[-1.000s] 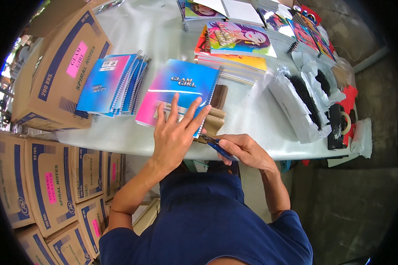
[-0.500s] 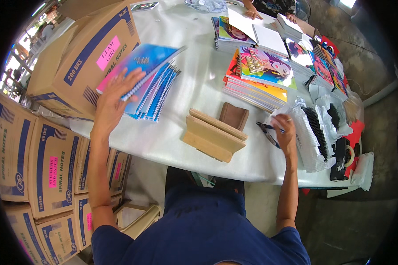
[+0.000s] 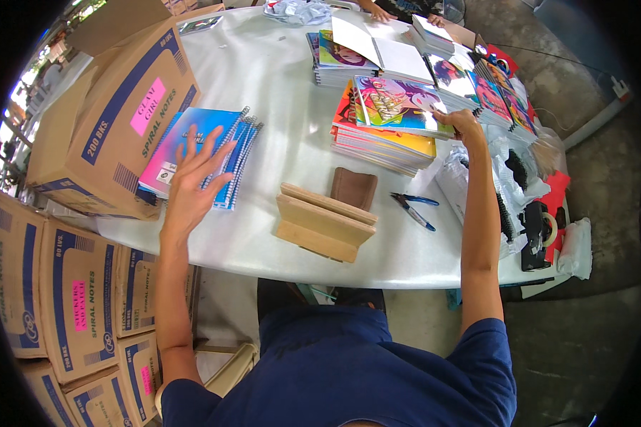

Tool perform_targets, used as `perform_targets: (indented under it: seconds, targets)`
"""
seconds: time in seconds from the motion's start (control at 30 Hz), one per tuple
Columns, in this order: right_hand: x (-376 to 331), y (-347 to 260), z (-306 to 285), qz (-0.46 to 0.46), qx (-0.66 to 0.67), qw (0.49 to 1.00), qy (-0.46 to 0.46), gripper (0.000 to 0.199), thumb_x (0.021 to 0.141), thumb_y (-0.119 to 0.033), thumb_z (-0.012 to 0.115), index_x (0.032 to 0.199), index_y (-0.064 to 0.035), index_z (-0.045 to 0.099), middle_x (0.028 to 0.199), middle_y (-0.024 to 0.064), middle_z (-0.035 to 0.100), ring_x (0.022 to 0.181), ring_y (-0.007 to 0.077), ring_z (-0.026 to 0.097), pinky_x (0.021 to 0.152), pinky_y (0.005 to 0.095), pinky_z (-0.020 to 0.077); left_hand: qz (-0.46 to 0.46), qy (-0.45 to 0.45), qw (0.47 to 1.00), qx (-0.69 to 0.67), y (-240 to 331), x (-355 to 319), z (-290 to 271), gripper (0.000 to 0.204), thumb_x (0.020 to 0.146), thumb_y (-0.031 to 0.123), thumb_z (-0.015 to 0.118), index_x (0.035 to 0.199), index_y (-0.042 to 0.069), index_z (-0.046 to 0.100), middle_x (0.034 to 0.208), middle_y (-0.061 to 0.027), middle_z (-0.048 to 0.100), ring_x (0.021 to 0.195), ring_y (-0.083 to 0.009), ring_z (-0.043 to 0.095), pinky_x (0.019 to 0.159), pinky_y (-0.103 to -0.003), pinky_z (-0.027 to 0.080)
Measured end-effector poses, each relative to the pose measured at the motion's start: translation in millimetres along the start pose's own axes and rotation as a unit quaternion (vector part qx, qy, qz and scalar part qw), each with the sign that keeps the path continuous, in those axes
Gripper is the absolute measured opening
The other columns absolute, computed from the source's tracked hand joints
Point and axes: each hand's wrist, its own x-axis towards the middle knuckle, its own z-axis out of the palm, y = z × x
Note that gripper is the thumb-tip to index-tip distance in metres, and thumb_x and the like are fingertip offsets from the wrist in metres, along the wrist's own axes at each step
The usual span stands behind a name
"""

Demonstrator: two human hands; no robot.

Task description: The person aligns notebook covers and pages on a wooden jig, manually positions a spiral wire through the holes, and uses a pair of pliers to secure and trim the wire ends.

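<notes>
Blue and pink spiral notebooks (image 3: 217, 124) lie in a stack on the left of the table, against a large carton. Fingers spread, my left hand (image 3: 192, 181) rests over the top cover. My right hand (image 3: 463, 127) has its fingers closed on the right edge of a colourful notebook (image 3: 399, 103), the top one of a pile with red and yellow covers beneath. Pliers (image 3: 413, 208) with blue-and-black handles lie on the table below that pile. Left of them are a wooden stand (image 3: 324, 226) and a brown curved block (image 3: 354, 188).
An open carton (image 3: 107, 128) stands on the table's left, with more stacked cartons (image 3: 78, 292) below it. White packs of black spiral coils (image 3: 502, 199) and a tape dispenser (image 3: 538, 238) are at the right. Across the table, another person's hands (image 3: 384, 14) are near more notebooks (image 3: 342, 53).
My right hand has left the pliers on the table and moved up to the colourful notebook pile. The blue notebook under my left hand has come down flat onto its stack.
</notes>
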Motion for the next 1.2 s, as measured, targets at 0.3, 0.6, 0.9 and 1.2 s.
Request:
perform_targets:
  seconds: [0.3, 0.6, 0.9, 1.2]
  targets:
    - [-29, -1, -26, -0.176, 0.010, 0.971, 0.158, 0.035, 0.068, -0.022, 0.084, 0.069, 0.0069, 0.064, 0.065, 0.0105, 0.062, 0.057, 0.0183, 0.055, 0.054, 0.0353, 0.0424, 0.014, 0.022, 0.989, -0.145, 53, 54, 73, 0.065, 0.082, 0.014, 0.074, 0.142, 0.019, 0.049, 0.148, -0.0126, 0.045, 0.144, -0.0363, 0.027, 0.115, -0.046, 0.023]
    - [-279, -15, 50, -0.209, 0.521, 0.821, 0.104, 0.027, 0.074, 0.007, 0.079, 0.097, 0.0049, 0.067, 0.092, 0.0098, 0.071, 0.083, 0.0152, 0.066, 0.077, 0.0287, 0.0536, -0.057, -0.184, 0.857, -0.477, 77, 65, 57, 0.053, 0.098, 0.032, 0.055, 0.139, -0.001, 0.047, 0.145, -0.0137, 0.048, 0.134, -0.0225, 0.044, 0.111, -0.036, 0.032]
    - [-311, 20, 114, -0.153, 0.366, 0.914, -0.082, 0.044, 0.080, 0.010, 0.070, 0.119, 0.0014, 0.052, 0.109, 0.0085, 0.061, 0.108, 0.0185, 0.058, 0.098, 0.0303, 0.0425, 0.004, -0.188, 0.885, -0.426, 51, 10, 76, 0.058, 0.099, 0.039, 0.050, 0.140, -0.001, 0.045, 0.155, -0.0159, 0.031, 0.143, -0.0289, 0.031, 0.115, -0.039, 0.026]
    - [-261, 23, 66, -0.349, 0.154, 0.915, -0.132, 0.044, 0.076, 0.007, 0.072, 0.117, -0.0029, 0.062, 0.121, 0.0120, 0.062, 0.115, 0.0284, 0.058, 0.101, 0.0365, 0.0435, -0.103, -0.034, 0.828, -0.550, 20, -46, 150, 0.115, 0.077, 0.064, 0.071, 0.155, 0.006, 0.010, 0.159, -0.0152, 0.018, 0.145, -0.0239, 0.021, 0.118, -0.037, 0.013]
